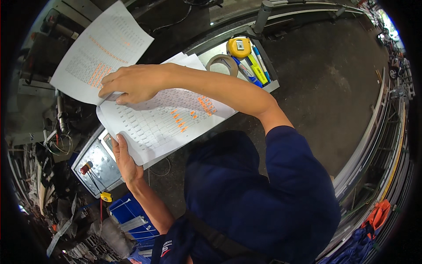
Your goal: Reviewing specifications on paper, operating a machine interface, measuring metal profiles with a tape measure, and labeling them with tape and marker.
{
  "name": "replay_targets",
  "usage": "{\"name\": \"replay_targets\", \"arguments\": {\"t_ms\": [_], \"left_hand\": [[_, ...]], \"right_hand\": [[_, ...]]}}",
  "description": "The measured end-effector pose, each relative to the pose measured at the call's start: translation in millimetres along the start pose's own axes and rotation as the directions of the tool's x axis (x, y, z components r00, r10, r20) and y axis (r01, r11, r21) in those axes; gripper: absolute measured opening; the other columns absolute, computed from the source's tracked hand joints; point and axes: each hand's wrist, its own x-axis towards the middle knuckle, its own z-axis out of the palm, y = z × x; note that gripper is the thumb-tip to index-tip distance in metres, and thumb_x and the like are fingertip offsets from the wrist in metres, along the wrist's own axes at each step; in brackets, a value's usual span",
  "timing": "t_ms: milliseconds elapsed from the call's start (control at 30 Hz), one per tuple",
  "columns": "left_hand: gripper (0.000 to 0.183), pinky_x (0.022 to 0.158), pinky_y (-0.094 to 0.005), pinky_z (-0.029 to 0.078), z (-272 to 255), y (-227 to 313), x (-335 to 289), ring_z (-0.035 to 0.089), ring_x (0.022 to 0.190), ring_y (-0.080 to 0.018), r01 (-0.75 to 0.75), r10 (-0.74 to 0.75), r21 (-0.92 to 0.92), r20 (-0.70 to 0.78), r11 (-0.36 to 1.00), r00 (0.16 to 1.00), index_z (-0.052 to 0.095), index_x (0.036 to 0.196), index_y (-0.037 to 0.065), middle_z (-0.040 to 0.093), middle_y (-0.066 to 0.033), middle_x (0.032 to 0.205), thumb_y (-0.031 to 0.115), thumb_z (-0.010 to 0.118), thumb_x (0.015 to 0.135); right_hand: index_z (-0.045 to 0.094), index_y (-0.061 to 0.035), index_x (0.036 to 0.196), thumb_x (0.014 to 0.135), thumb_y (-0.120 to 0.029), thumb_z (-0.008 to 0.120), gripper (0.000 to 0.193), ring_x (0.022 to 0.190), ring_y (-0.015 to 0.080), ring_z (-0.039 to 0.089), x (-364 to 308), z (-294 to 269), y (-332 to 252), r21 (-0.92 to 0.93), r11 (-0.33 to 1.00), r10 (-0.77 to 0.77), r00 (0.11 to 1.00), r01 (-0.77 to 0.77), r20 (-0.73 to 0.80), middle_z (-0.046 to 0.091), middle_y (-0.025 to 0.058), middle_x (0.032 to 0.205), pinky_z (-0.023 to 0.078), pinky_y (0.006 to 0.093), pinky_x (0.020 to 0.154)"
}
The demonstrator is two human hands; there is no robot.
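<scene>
A stack of printed paper sheets (154,125), with a grid of small text and orange highlighted cells, lies tilted before me. My left hand (126,159) grips its lower left corner, the thumb on top and the other fingers hidden beneath. Across the stack reaches my right arm. Curled at the stack's upper left edge, my right hand (134,83) holds a turned-up printed sheet (105,48), which stands away from the pile and also carries orange marks. Part of that sheet's lower edge is hidden behind the fingers.
Beyond the stack, a tray (273,84) holds a yellow tape measure (239,47), a tape roll (222,64), a yellow highlighter (257,69) and blue pens. A second tape measure (106,196) and blue bin (132,215) are lower left. Long metal profiles (373,145) line the right.
</scene>
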Motion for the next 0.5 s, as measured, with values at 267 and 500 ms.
{"name": "replay_targets", "arguments": {"t_ms": [267,500], "left_hand": [[0.039,0.095,-0.0338,0.054,-9,-7,-11,0.064,0.114,-0.0196,0.018,-0.018,-0.014,-0.018,1.000,1.000,0.047,0.142,0.003,0.064,-0.0131,0.128,0.020,0.047,0.107],[0.040,0.095,-0.0330,0.055,-19,-14,-14,0.064,0.115,-0.0195,0.041,-0.041,0.032,0.010,0.999,0.999,0.047,0.142,0.002,0.063,-0.0138,0.130,0.021,0.048,0.107]], "right_hand": [[0.066,-0.0172,0.125,0.085,-0.011,0.070,0.041,0.126,0.0314,0.055,14,18,3,-0.211,0.978,-0.025,0.995,0.004,-0.093,0.059,0.0081,0.136,0.050,0.0448,0.100],[0.072,-0.0189,0.114,0.086,-0.007,0.067,0.031,0.127,0.0219,0.056,11,24,1,-0.532,0.847,-0.142,0.953,-0.023,-0.267,0.062,0.0038,0.134,0.039,0.0478,0.109]]}}
